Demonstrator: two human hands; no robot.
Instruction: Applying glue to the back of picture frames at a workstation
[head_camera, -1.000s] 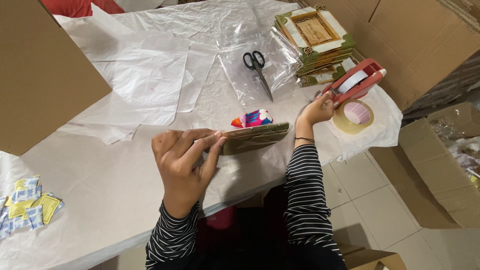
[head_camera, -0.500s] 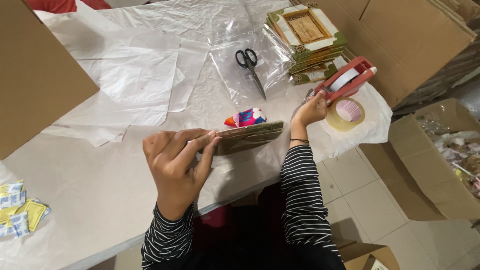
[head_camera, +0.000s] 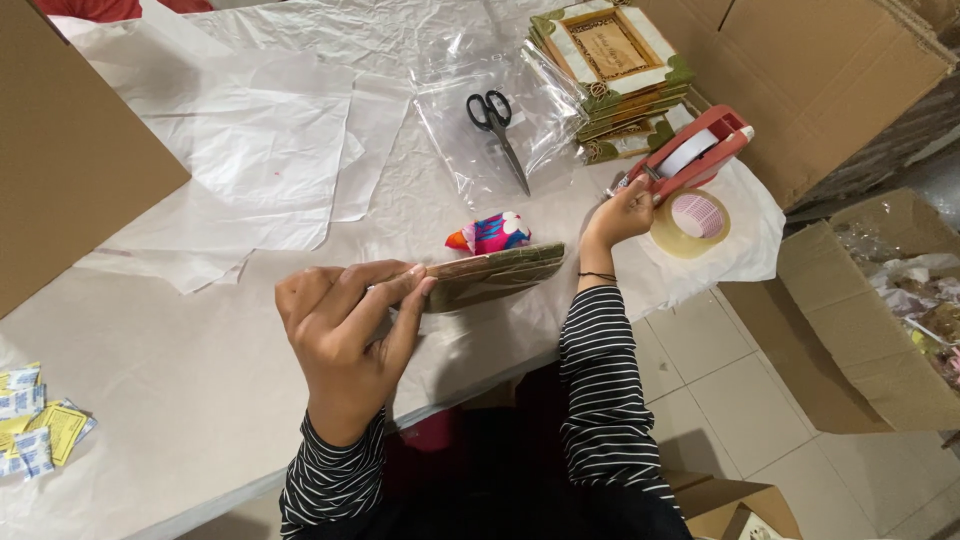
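On the white paper-covered table (head_camera: 180, 400), the left hand (head_camera: 345, 345) still pinches a flat brown cardboard packet (head_camera: 490, 275), while the right hand (head_camera: 620, 212) stays wrapped around the red tape dispenser (head_camera: 690, 155), hardly moved.

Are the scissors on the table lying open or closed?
Closed. The scissors lie flat on clear plastic sheets, blades together in one line, black handles side by side.

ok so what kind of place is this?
Likely a small packing station. Cardboard cartons flank a paper-covered table with clear plastic bags and a stack of framed items; the right hand grips a red tape dispenser, the left hand a flat packet.
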